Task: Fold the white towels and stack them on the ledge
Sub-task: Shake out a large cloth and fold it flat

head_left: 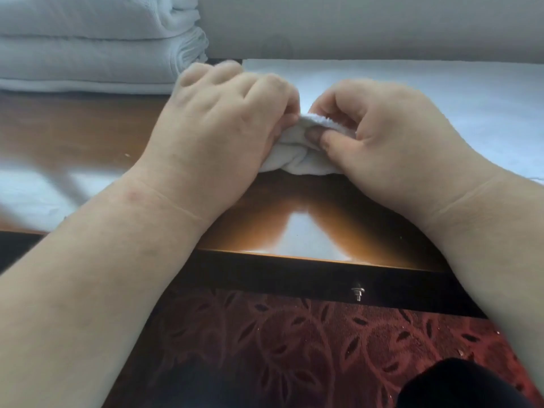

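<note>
On the glossy wooden ledge [73, 128], left hand [223, 119] and right hand [379, 128] both pinch a bunched white towel [300, 160], needing spreading before folding; the folded stack [88, 45] lies at ten o'clock

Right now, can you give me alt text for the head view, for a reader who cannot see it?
Both hands, left hand and right hand, pinch a bunched white terry towel over a glossy brown wooden ledge. A stack of folded white towels sits at the ledge's far left; patterned red carpet lies below.
</note>
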Motion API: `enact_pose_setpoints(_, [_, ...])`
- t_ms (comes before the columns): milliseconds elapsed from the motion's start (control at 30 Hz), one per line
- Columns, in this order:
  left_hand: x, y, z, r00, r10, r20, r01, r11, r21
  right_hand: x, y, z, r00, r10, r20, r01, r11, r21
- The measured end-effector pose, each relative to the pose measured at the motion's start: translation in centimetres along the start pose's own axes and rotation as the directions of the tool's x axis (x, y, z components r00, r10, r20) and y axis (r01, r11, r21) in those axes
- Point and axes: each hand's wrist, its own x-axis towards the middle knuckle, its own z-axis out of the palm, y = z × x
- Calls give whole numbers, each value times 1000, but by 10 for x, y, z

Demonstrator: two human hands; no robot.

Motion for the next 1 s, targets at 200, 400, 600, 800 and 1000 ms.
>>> enact_pose_setpoints(200, [-12,0,-6,988,150,22,-148,985,-93,1,-1,-1,984,31,-178,-19,997,69])
enact_pose_setpoints(400, [-12,-9,4,933,-40,358,34,999,24,0,3,-1,987,61,-148,-50,996,72])
enact_pose_setpoints(600, [-22,-21,-7,953,-100,285,83,994,71,-1,0,1,992,-13,-124,21,998,63])
enact_pose_setpoints(800, [-25,-31,-14,892,-255,373,215,966,145,3,-3,7,978,-71,-199,89,992,88])
enact_pose_setpoints(1000, [-36,-33,-12,862,-267,430,294,956,4,18,-16,8,997,22,72,-25,999,39])
